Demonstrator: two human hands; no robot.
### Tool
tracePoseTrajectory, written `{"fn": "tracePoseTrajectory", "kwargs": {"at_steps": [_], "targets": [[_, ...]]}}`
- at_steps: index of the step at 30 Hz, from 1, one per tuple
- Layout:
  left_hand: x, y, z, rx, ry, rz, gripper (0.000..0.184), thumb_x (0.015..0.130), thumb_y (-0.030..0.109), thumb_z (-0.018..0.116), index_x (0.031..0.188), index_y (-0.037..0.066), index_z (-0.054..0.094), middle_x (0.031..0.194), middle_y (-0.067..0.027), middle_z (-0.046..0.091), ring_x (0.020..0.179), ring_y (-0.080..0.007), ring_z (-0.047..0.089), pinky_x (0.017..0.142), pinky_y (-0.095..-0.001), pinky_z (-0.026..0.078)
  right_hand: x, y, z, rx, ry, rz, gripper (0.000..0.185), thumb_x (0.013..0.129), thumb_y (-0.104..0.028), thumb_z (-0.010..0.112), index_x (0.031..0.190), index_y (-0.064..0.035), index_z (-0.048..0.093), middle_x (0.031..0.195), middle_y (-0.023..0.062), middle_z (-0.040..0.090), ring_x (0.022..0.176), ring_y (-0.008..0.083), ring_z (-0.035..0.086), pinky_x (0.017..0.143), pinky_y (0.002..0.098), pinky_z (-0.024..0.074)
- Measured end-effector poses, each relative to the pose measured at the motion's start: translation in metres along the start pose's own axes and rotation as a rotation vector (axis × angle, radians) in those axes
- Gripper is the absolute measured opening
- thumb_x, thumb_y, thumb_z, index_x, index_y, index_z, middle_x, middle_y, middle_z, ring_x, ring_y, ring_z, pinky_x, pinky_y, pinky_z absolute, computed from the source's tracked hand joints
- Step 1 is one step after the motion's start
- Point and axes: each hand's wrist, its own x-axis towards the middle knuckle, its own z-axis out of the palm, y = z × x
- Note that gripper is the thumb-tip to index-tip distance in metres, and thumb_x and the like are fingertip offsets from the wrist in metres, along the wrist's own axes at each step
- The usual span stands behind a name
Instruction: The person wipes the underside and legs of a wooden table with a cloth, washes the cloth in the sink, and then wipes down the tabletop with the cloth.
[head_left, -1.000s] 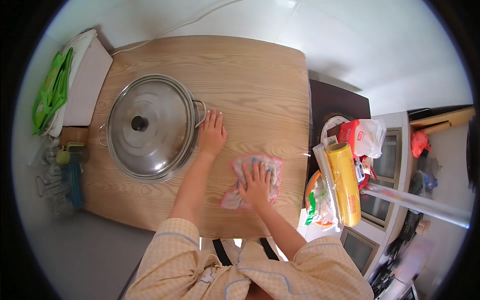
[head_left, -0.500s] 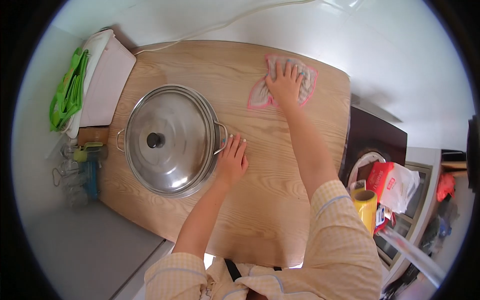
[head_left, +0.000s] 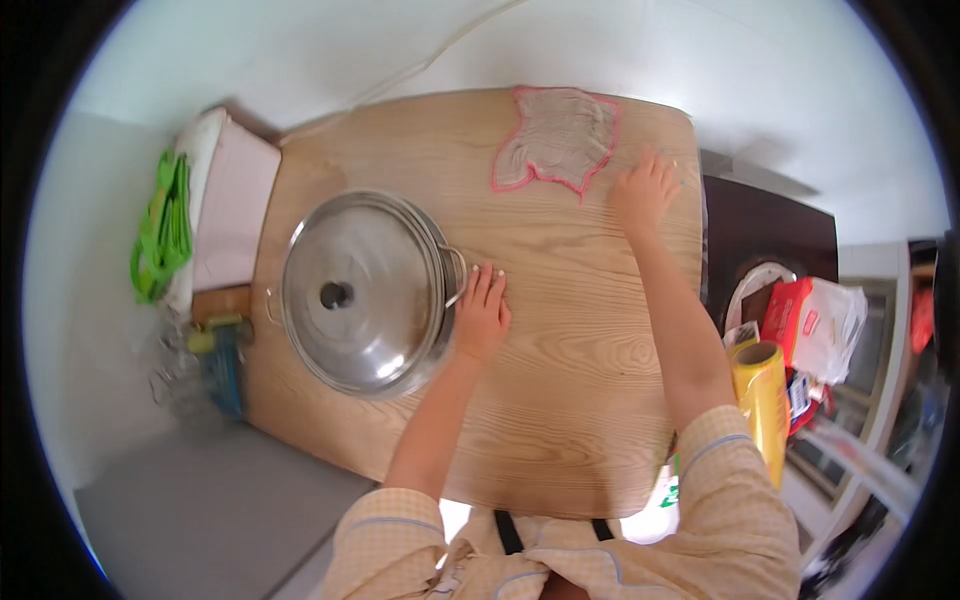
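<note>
A grey cloth with a pink edge [head_left: 565,138] lies spread at the far side of the wooden table [head_left: 560,390]. To its right, apart from it, my right hand [head_left: 645,192] is over the tabletop, fingers slightly blurred and apart, holding nothing. My left hand [head_left: 483,315] rests on the wood with its fingers spread, beside the right handle of a large steel pot with a lid [head_left: 365,290]. The lid has a black knob [head_left: 336,295].
At the left stand a pale pink box [head_left: 235,205], a green bag [head_left: 163,235] and glassware [head_left: 185,365]. A dark surface [head_left: 765,240] on the right bears a red and white package [head_left: 800,320] and a yellow roll [head_left: 762,400]. A cable crosses the far wall.
My right hand has let go of the cloth and moved right, after carrying it from the near side to the far side. My left hand stays beside the pot handle. The view has shifted.
</note>
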Motion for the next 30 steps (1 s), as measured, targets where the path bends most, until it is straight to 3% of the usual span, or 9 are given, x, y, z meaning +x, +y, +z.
{"fn": "tracePoseTrajectory", "kwargs": {"at_steps": [2,6,8,11,15,20,23,25,30], "targets": [[-0.003,0.005,0.001,-0.012,0.02,-0.045,0.041,0.076,0.011,0.053,0.117,0.007,0.051,0.131,-0.0124,0.042,0.12,-0.031,0.04,0.095,-0.0465,0.036,-0.013,0.022,0.008,-0.04,-0.207,0.118,0.055,0.085,-0.028,0.042,0.134,-0.0057,0.032,0.14,0.0108,0.031,0.132,0.0315,0.02,0.106,0.0515,0.0137],[0.003,0.007,-0.003,0.041,0.023,0.025,0.04,0.076,0.01,0.054,0.115,0.008,0.052,0.131,-0.0118,0.043,0.12,-0.0305,0.041,0.094,-0.0464,0.036,-0.022,0.011,0.002,-0.136,-0.146,0.095,0.056,0.086,-0.03,0.037,0.137,-0.0069,0.027,0.142,0.0104,0.026,0.133,0.0311,0.017,0.106,0.0501,0.0127],[-0.003,0.013,-0.008,0.037,0.044,0.348,0.038,0.074,0.007,0.054,0.113,0.006,0.052,0.13,-0.0125,0.044,0.117,-0.0309,0.042,0.094,-0.0465,0.036,-0.027,0.009,-0.003,-0.215,-0.155,0.064,0.057,0.086,-0.031,0.037,0.137,-0.0065,0.027,0.143,0.0102,0.026,0.133,0.0312,0.018,0.107,0.0493,0.0129],[0.014,0.053,-0.02,-0.22,0.083,0.385,0.036,0.073,0.003,0.055,0.109,0.005,0.052,0.127,-0.0135,0.046,0.115,-0.0312,0.044,0.094,-0.0464,0.036,-0.026,0.013,0.006,-0.198,-0.126,0.068,0.057,0.086,-0.032,0.037,0.136,-0.0062,0.028,0.143,0.0105,0.025,0.132,0.0318,0.02,0.107,0.0493,0.0131],[0.126,0.074,-0.022,-0.402,0.339,0.187,0.034,0.072,0.003,0.056,0.106,0.003,0.052,0.12,-0.015,0.05,0.109,-0.0323,0.048,0.09,-0.0458,0.038,-0.026,0.014,0.009,-0.212,-0.096,0.037,0.055,0.087,-0.031,0.037,0.135,-0.0051,0.029,0.141,0.0131,0.028,0.13,0.0344,0.023,0.105,0.0507,0.0165],[0.238,0.049,0.03,-0.227,0.293,0.388,0.034,0.073,0.009,0.058,0.106,0.002,0.052,0.119,-0.0165,0.05,0.108,-0.0336,0.048,0.089,-0.0432,0.038,-0.025,0.013,0.007,-0.223,-0.096,0.038,0.057,0.085,-0.031,0.039,0.135,-0.0044,0.031,0.141,0.0125,0.027,0.131,0.0338,0.022,0.106,0.0505,0.0137],[0.262,0.049,0.069,-0.054,0.152,0.336,0.045,0.08,0.026,0.054,0.121,0.008,0.048,0.129,-0.0155,0.043,0.117,-0.0349,0.04,0.093,-0.055,0.031,-0.026,0.012,0.005,-0.197,-0.106,0.038,0.056,0.085,-0.029,0.041,0.134,-0.004,0.032,0.141,0.0134,0.028,0.13,0.0346,0.022,0.106,0.0507,0.0138],[0.263,0.065,0.085,0.172,-0.057,0.225,0.057,0.086,0.05,0.04,0.134,0.02,0.035,0.14,-0.0114,0.029,0.127,-0.0362,0.027,0.095,-0.0659,0.021,-0.028,0.012,0.007,-0.193,-0.088,0.023,0.056,0.085,-0.029,0.041,0.134,-0.004,0.033,0.141,0.0137,0.029,0.13,0.0349,0.023,0.106,0.0508,0.0145],[0.274,0.061,0.085,0.166,-0.192,0.165,0.062,0.086,0.057,0.032,0.139,0.025,0.024,0.146,-0.0047,0.019,0.132,-0.0357,0.018,0.095,-0.07,0.013,-0.028,0.014,0.006,-0.198,-0.078,-0.001,0.055,0.084,-0.028,0.043,0.133,-0.0041,0.034,0.14,0.014,0.03,0.13,0.0353,0.024,0.105,0.0505,0.0166]]}}
